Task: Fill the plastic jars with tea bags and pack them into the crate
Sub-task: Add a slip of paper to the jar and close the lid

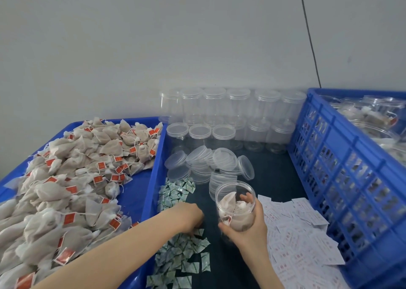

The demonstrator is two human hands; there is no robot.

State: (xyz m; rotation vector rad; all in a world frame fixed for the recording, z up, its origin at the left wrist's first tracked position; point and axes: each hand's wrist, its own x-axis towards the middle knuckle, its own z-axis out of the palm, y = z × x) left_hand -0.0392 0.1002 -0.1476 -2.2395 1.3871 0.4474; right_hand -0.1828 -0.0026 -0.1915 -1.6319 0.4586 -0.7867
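Observation:
My right hand [248,225] grips an open clear plastic jar [235,203] holding several tea bags, low in the middle of the table. My left hand [190,215] reaches palm down onto the small green-and-white sachets [182,251], fingers curled over them; what they hold is hidden. A big heap of tea bags with red tags [66,178] fills the blue tray [140,189] on the left. The blue crate [342,178] on the right holds several filled jars [369,117].
Empty lidded jars [222,112] stand stacked against the wall at the back. Loose clear lids [211,161] lie in a pile in front of them. White paper slips with red print [303,244] are spread beside the crate. A black cable [310,36] hangs on the wall.

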